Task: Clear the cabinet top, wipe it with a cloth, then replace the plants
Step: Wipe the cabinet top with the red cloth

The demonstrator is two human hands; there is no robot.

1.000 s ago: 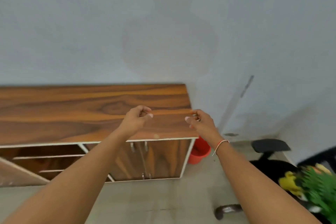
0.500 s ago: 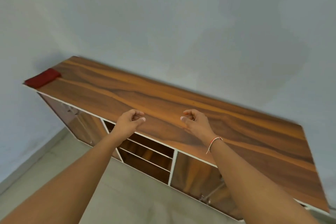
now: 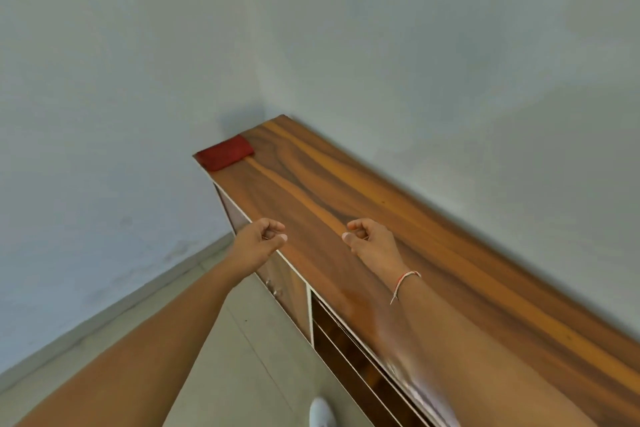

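Cloth point(image 3: 227, 153), red and folded flat, lies on the far corner of the wooden cabinet top point(image 3: 433, 236), well ahead of both hands. Left hand point(image 3: 259, 243) hovers at the front edge, fingers curled on nothing, and right hand point(image 3: 370, 243) is likewise clenched and empty over the top. That cloth looks soft and light, so pinching a folded edge should lift it.

From my remote station I count one cabinet point(image 3: 346, 204), and one red cloth point(image 3: 225, 152) lying at the cabinet's far left end. Two hands are in view: one left hand point(image 3: 259, 241) over the cabinet's front edge, one right hand point(image 3: 370, 241) above the cabinet top. One thread bracelet point(image 3: 405, 279) circles the right wrist, also above the cabinet top. One white shoe point(image 3: 320, 411) shows on the floor point(image 3: 242, 357) before the cabinet's front.
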